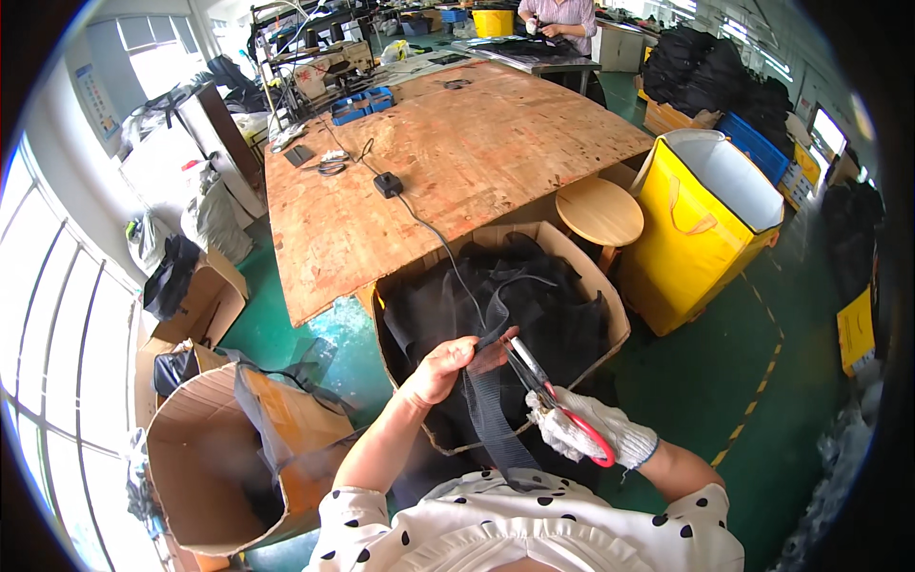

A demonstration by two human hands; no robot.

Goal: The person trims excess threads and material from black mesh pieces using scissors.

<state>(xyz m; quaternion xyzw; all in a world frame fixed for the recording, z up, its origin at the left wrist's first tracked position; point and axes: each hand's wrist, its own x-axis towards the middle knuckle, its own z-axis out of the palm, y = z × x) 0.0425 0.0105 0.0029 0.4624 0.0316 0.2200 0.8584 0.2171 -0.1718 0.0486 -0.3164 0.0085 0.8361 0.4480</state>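
Note:
My bare left hand (pixel 440 370) pinches a black mesh strip (pixel 494 429), which hangs down toward my lap. A narrower black end curls up past my fingertips. My right hand (pixel 596 426), in a white knit glove, grips scissors (pixel 529 362) with red handles. Their blades point up and to the left, close beside the strip at my left fingers; I cannot tell whether they touch it. Beneath both hands is a pile of black fabric (pixel 419 310) inside a large cardboard box (pixel 618 310).
A wooden table (pixel 457 143) lies ahead, with a cable and black adapter (pixel 388 185) on it. To the right stand a round stool (pixel 600 212) and a yellow bag (pixel 672 253). Another cardboard box (pixel 186 429) is at left. A person (pixel 564 21) works at the far table.

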